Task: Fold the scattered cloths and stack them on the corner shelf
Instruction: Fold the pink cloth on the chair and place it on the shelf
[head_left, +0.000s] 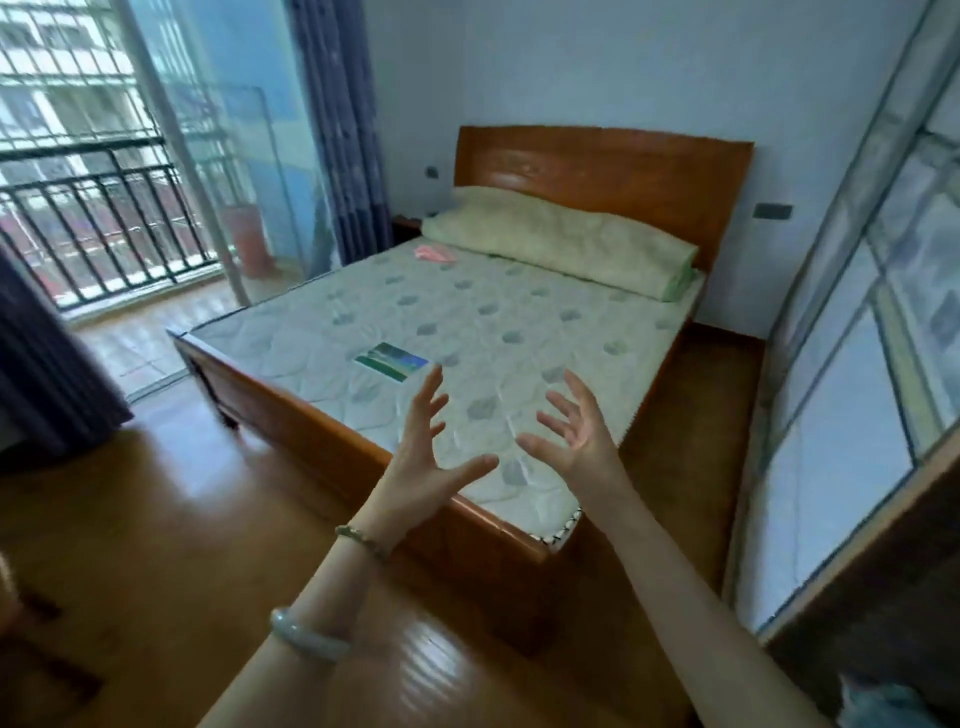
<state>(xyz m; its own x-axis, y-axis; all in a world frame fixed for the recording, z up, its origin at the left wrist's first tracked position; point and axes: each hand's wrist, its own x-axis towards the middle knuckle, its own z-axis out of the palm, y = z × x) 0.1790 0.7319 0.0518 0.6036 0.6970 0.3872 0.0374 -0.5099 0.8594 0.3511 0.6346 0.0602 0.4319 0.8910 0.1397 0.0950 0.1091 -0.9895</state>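
**Empty hands over the bed**

Our left hand (423, 457) and right hand (576, 436) hover, fingers spread wide, holding nothing, above the mattress's (519, 322) near corner. A blue-green cloth (392, 361) lies near its left edge. A pink cloth (435, 253) lies at the far left corner, beside the pillow (561, 239).

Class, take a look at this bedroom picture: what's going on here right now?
A person stands at the foot of a bed, with the left hand and the right hand raised in front, fingers spread, holding nothing. A blue-green cloth lies flat on the mattress just beyond the hands. A pink cloth lies by the pillow. Neither cloth is being touched, and no shelf is in view.
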